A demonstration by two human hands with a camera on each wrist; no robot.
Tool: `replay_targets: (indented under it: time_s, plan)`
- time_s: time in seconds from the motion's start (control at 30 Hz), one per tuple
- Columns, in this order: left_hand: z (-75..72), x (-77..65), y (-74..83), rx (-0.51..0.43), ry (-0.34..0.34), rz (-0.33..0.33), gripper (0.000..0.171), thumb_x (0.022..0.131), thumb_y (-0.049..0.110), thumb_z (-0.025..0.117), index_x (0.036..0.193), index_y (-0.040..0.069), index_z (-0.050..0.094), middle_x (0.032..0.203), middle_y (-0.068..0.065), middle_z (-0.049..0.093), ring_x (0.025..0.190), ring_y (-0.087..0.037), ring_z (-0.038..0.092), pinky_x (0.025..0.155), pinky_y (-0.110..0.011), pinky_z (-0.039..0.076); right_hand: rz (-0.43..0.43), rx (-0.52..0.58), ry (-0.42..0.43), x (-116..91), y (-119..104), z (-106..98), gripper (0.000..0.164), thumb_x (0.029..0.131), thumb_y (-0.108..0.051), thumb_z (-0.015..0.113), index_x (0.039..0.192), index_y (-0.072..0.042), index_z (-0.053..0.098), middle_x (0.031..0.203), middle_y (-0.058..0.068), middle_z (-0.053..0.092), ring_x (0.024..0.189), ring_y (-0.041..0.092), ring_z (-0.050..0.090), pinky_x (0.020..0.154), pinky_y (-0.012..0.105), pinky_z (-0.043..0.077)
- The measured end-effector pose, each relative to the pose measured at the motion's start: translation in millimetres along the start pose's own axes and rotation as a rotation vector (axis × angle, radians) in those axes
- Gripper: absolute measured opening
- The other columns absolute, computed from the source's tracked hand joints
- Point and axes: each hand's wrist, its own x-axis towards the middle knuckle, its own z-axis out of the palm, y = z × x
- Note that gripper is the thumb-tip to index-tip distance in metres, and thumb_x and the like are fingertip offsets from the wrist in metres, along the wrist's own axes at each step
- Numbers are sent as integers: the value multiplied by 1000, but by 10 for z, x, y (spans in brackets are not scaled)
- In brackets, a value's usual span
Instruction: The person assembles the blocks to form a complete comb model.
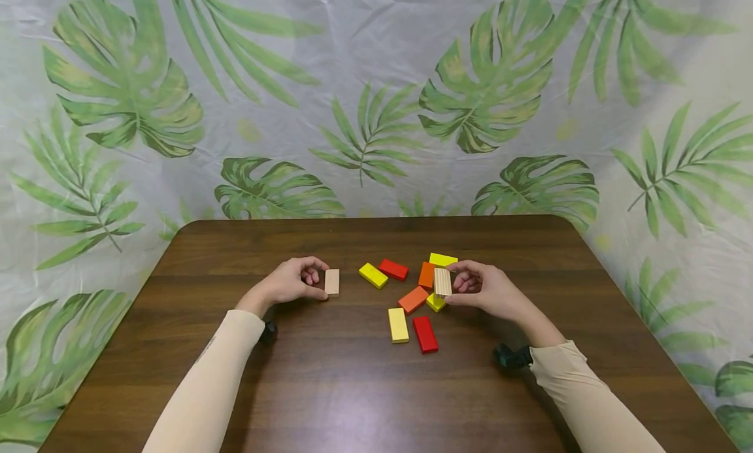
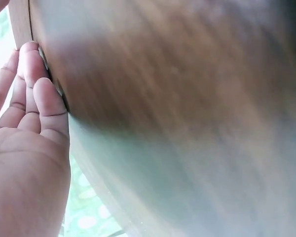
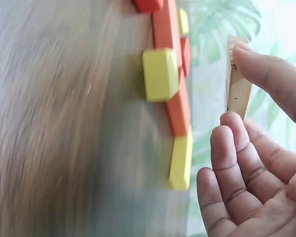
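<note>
My left hand (image 1: 297,280) pinches a pale plain wooden block (image 1: 333,283) by its ends, thumb at the near end and a finger at the far end. The block is at or close to the tabletop; in the left wrist view only part of it shows at the upper left edge. Between thumb and fingertips, my right hand (image 1: 485,286) holds another bare wooden block (image 3: 240,91) with a striped grain. This one is raised off the table, over the right side of a group of coloured blocks, and partly covers a yellow block (image 1: 436,302) from the head view.
Around the middle of the brown table (image 1: 353,387) lie several painted blocks, among them a red block (image 1: 425,335), a pale yellow block (image 1: 398,325), an orange block (image 1: 414,300) and a yellow block (image 1: 373,275). A leaf-patterned cloth (image 1: 376,61) hangs behind the table.
</note>
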Motion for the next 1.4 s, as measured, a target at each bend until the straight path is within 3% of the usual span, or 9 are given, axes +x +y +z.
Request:
replay_targets:
  time_s: [0.3,0.47,0.67,1.0,1.4]
  plan:
    - [9,70,-13,64,20,4,54,83,24,95,128,6,71,103,-7,63,94,-20,54,87,-33,44,-55,-2,-33,-1,-309,188,60,86,-28,93,136,-7,68,105,8,70,101,27,66,95,46,57]
    - [0,89,-15,73,16,10,54,83,24,95,127,6,71,106,-8,63,99,-22,56,92,-36,45,-94,27,-58,20,-474,334,60,85,-29,94,136,-9,69,106,8,70,103,31,67,97,48,57]
    - [-17,87,-13,49,-6,4,54,84,23,94,129,6,70,107,-8,63,101,-22,55,93,-37,44,-115,22,-61,43,-673,538,59,83,-33,95,132,-12,70,108,7,70,103,27,67,92,46,57]
    - [-27,85,-5,19,-20,-8,54,84,23,94,129,6,69,108,-8,62,103,-23,56,96,-37,44,-140,66,-69,96,-881,816,58,84,-30,95,132,-8,70,115,12,72,110,29,69,103,49,57]
    - [-23,94,-51,12,-33,1,55,87,25,92,132,6,67,112,-10,61,106,-24,56,96,-37,44,-131,26,-58,200,-1046,1134,60,80,-31,97,131,-11,73,112,1,75,107,20,72,101,41,59]
